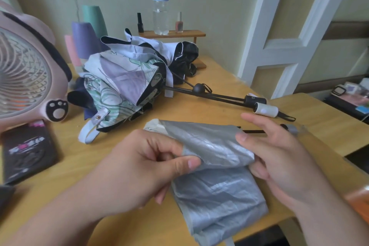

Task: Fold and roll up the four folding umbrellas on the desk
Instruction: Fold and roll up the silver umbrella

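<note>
I see left hand (pixel 139 166) pinching grey umbrella (pixel 219 189) canopy, thumb against curled fingers; right hand (pixel 279 162) clasps fold edge, index straight.

A lived-in home room: a wooden desk (pixel 229 84) carries a paw-print fan (pixel 26 74), nail-polish bottles (pixel 179 23) and a water bottle (pixel 160 2).
</note>
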{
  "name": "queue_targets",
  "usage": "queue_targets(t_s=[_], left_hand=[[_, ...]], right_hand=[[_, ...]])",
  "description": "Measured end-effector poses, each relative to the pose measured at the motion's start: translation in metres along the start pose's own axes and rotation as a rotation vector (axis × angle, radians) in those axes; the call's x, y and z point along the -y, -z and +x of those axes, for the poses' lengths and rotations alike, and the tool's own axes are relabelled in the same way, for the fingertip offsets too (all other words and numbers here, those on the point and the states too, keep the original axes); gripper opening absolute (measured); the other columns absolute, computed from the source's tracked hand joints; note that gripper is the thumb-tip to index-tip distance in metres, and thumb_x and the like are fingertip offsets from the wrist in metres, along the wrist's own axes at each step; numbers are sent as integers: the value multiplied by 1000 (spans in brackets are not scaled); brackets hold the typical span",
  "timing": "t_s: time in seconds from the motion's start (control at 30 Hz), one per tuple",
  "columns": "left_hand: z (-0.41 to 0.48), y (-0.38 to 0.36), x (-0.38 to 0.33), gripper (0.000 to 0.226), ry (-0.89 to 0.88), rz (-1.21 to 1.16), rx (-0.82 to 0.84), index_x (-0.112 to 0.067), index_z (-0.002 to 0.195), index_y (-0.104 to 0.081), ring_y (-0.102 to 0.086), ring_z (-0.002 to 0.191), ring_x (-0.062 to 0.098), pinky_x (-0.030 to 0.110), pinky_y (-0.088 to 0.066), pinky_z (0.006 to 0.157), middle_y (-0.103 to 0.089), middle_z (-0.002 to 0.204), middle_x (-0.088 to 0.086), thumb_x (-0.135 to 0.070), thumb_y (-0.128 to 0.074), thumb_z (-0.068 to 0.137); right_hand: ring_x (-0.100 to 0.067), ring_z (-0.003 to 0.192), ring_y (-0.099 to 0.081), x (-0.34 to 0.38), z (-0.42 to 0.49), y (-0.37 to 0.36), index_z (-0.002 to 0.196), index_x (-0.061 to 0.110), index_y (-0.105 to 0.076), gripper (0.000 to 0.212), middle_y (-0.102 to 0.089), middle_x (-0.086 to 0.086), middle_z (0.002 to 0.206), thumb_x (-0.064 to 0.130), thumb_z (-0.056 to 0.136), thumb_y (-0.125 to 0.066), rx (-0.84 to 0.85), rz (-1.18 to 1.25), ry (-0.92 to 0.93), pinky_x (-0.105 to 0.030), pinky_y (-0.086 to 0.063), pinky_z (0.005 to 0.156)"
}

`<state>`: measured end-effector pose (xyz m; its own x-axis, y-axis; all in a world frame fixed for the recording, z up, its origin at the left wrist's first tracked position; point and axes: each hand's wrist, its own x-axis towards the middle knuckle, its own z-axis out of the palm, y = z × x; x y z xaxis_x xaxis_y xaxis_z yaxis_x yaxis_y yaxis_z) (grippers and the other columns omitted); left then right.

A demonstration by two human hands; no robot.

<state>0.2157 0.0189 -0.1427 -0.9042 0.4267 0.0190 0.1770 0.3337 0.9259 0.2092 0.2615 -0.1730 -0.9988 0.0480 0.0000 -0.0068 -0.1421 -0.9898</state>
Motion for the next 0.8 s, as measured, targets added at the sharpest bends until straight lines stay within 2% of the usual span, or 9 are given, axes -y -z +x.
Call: queue_targets(t_s=[0.07, 0.13, 0.23, 0.33, 0.43, 0.53, 0.63, 0.73, 0.8], left_hand=[[0, 1, -1, 39, 3, -14, -49, -9, 75, -75, -32, 28, 14, 14, -26, 36, -53, 39, 10, -48, -72, 75], [-1, 2, -2, 42, -3, -26, -77, -3, 76, -75, -31, 27, 12, 13, -26, 35, -52, 39, 13, -45, -72, 74], [-2, 2, -3, 42, -18, -44, -94, -4, 73, -75, -30, 28, 12, 12, -26, 35, -52, 39, 14, -46, -73, 69], [-1, 2, 0, 42, -37, -42, -88, -5, 68, -73, -31, 29, 11, 11, -26, 36, -54, 40, 15, -46, -78, 72], [0, 5, 6, 54, -61, -41, -86, -5, 70, -72, -31, 29, 11, 11, -27, 37, -55, 40, 13, -58, -81, 80], [0, 10, 11, 51, -94, -27, -88, -16, 76, -79, -33, 30, 11, 12, -29, 39, -55, 40, 10, -65, -72, 68], [-1, 14, 13, 48, -113, 13, -68, -22, 77, -81, -34, 30, 10, 13, -28, 40, -55, 40, 11, -67, -71, 66], [-5, 13, 9, 46, -95, 45, -12, -20, 70, -79, -33, 28, 6, 8, -27, 40, -54, 38, 11, -65, -73, 63], [-5, 16, 8, 47, -104, 82, -97, -19, 63, -76, -34, 28, 6, 7, -25, 39, -52, 36, 9, -66, -73, 62]], right_hand=[[-12, 47, -34, 0, -4, 4, 124, 31, -65, 54, -53, -29, 73, 20, 72, -76, 52, -36, 4, -23, -20, 41], [-14, 49, -31, -3, -4, 10, 122, 31, -66, 55, -55, -25, 79, 21, 69, -75, 28, -11, 16, -26, -20, 43], [-14, 49, -30, -9, -3, 14, 125, 29, -65, 58, -53, -19, 85, 25, 69, -80, -6, 74, 25, -25, -20, 43], [-16, 48, -38, -10, -9, 16, 131, 38, -62, 70, -48, -18, 79, 31, 67, -91, 66, 126, 51, -29, -20, 42], [-16, 44, -43, -8, -17, 19, 138, 48, -50, 80, -55, -13, 68, 10, 75, -82, 170, 120, 95, -25, -23, 38], [-14, 44, -43, -9, -21, 21, 142, 50, -42, 90, -60, -13, 72, 1, 74, -74, 138, 93, 144, -23, -25, 40], [-14, 45, -41, -11, -22, 22, 140, 52, -43, 90, -59, -13, 74, 4, 70, -71, 113, 106, 168, -26, -23, 43], [-14, 47, -42, -17, -23, 25, 137, 49, -50, 82, -59, -13, 75, -1, 75, -73, 118, 109, 161, -26, -21, 44], [-14, 49, -45, -23, -24, 28, 131, 38, -60, 70, -60, -13, 76, -5, 79, -77, 134, 76, 150, -20, -29, 43]])
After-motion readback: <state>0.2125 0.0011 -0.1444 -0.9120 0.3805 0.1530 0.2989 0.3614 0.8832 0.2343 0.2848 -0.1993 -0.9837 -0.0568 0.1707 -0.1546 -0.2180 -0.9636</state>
